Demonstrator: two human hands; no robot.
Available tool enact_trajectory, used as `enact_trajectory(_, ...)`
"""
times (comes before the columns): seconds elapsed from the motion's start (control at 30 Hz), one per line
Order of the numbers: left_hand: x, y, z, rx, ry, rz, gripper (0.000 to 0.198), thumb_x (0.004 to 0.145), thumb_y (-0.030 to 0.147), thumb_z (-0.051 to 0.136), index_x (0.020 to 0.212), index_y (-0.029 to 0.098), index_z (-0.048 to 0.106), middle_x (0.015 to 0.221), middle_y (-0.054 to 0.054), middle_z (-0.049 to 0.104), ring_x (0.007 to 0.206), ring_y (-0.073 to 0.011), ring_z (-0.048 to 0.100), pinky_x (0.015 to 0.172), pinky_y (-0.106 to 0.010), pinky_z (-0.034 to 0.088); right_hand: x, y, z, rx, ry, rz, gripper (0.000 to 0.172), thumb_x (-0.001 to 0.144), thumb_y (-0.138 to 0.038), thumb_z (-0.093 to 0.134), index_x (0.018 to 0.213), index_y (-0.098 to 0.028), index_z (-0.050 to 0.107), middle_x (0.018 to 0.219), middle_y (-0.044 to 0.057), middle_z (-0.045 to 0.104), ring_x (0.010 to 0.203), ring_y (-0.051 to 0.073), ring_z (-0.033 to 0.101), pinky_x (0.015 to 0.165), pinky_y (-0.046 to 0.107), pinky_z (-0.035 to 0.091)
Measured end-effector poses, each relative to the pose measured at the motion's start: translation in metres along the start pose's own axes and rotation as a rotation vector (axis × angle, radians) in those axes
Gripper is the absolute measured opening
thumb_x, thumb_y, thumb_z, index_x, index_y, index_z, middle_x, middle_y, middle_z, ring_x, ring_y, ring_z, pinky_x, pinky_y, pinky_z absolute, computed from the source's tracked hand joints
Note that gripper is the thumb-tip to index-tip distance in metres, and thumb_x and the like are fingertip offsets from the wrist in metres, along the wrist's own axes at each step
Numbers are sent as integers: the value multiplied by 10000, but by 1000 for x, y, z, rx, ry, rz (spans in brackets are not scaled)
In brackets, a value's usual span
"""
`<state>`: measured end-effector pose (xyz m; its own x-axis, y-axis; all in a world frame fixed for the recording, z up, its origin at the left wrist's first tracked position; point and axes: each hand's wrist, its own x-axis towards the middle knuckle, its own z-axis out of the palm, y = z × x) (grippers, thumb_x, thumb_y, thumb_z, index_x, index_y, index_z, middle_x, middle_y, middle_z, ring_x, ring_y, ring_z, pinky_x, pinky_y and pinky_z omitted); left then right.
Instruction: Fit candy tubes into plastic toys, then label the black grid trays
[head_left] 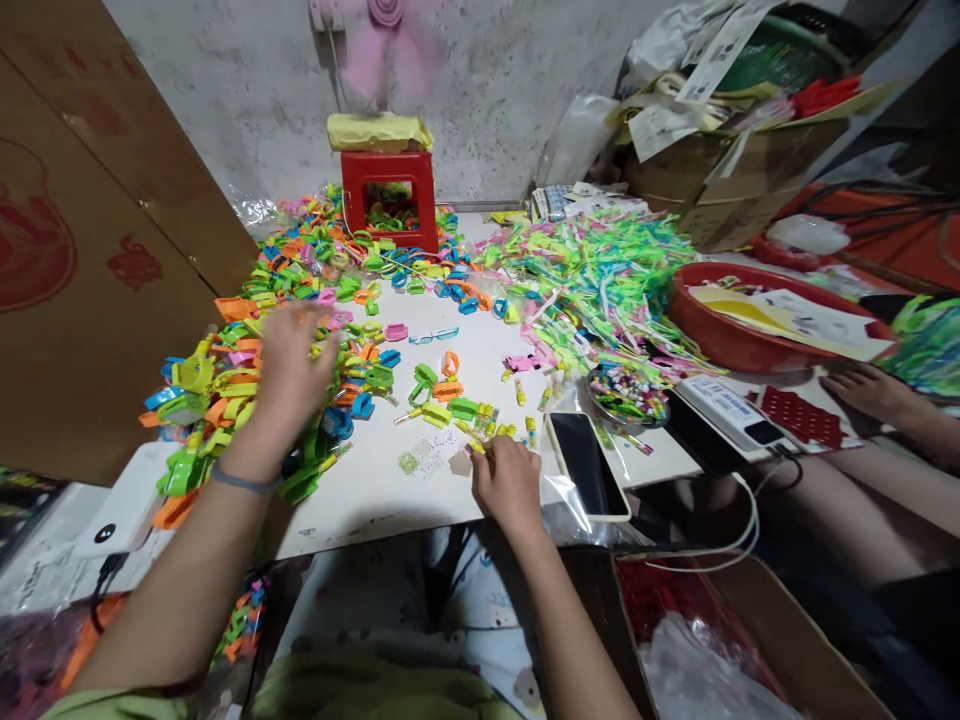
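My left hand [294,365], smeared by motion, hovers over the left-hand heap of bright plastic band-like pieces [236,385]. Whether its fingers hold anything is unclear. My right hand [511,485] rests low on the white table [360,520] with fingers curled together at small yellow printed tubes [486,415]; what lies under the fingertips is hidden. Just left of it is a clear sticker sheet with tiny dots [431,455]. Beyond lie a few loose pieces: an orange one [449,375], a green one [424,380] and a thin blue strip [435,336].
A phone [589,465] and a bowl of small beads [628,393] sit right of my right hand. Behind are a red stool [427,190], a heap of green strips [600,260] and a red basin [697,325]. Another person's hand [870,390] is at the right.
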<state>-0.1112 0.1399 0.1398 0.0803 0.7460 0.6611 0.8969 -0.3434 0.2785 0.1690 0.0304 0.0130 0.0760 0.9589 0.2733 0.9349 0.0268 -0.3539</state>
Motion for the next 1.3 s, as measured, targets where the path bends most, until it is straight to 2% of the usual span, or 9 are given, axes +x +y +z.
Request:
enact_trajectory(0.13, -48, 56, 72, -214, -494, 73, 247, 897, 267, 555, 1100, 225, 690, 1185, -89, 604, 1127, -294, 494, 1001, -467, 385, -7, 1, -5, 196, 27, 38, 101, 924, -269, 478, 879, -186, 514, 796, 73, 647, 755, 248, 565, 714, 343, 390)
enact_trajectory(0.23, -72, 71, 107, -274, -545, 16, 211, 859, 227, 601, 1047, 207, 696, 1148, -115, 602, 1115, -322, 488, 982, -507, 383, -17, 3, -8, 278, 62, 1, 83, 914, -262, 457, 894, -199, 508, 823, 81, 665, 761, 255, 577, 706, 349, 421)
enact_trajectory(0.33, -78, 67, 116, -349, -549, -33, 169, 827, 214, 635, 987, 184, 680, 1168, -133, 587, 1159, -341, 465, 1004, -542, 356, -25, 1, -10, 356, 94, -23, 80, 918, -259, 453, 905, -209, 514, 844, 79, 677, 793, 252, 601, 723, 359, 451)
enact_trajectory(0.53, -84, 69, 82, -752, -750, -87, 192, 802, 297, 657, 954, 187, 618, 1000, -55, 676, 961, -210, 624, 867, -342, 496, -24, -15, -15, 534, 119, -243, 80, 944, -209, 449, 995, -219, 510, 1338, 123, 584, 1236, 240, 531, 1023, 448, 396)
enact_trajectory(0.63, -94, 79, 61, -1193, -820, -458, 302, 743, 325, 725, 955, 180, 566, 885, -22, 661, 823, -169, 648, 760, -292, 510, -26, -24, -20, 584, 98, -312, 95, 946, -199, 456, 1017, -223, 514, 1349, 124, 576, 1254, 223, 524, 1033, 448, 411)
enact_trajectory(0.73, -108, 88, 51, -1504, -706, -838, 483, 655, 305, 820, 1029, 199, 533, 949, -22, 648, 871, -160, 656, 819, -294, 507, -34, -31, -23, 631, 103, -325, 98, 944, -194, 471, 1027, -227, 513, 1340, 129, 583, 1255, 216, 529, 1012, 439, 448)
enact_trajectory(0.87, -123, 99, 48, -1701, -617, -1067, 460, 687, 381, 802, 1024, 179, 562, 972, -54, 654, 935, -182, 649, 883, -304, 501, -47, -39, -28, 687, 63, -377, 150, 941, -143, 446, 1033, -239, 515, 1304, 106, 613, 1224, 196, 560, 988, 403, 477)
enact_trajectory(1.1, -125, 113, 27, -1591, -565, -891, 540, 606, 255, 858, 1071, 199, 589, 1022, -47, 674, 1018, -207, 642, 926, -312, 493, -50, -38, -52, 645, 228, -104, 194, 966, -241, 445, 1137, -216, 533, 1019, 81, 670, 935, 195, 655, 792, 326, 538)
enact_trajectory(1.3, -119, 116, 10, -1321, -626, -718, 517, 617, 316, 848, 1082, 197, 655, 1142, -76, 689, 1102, -267, 630, 983, -364, 491, -41, -39, -69, 562, 229, -137, 190, 974, -264, 434, 1100, -214, 568, 989, 80, 670, 903, 200, 640, 771, 342, 517)
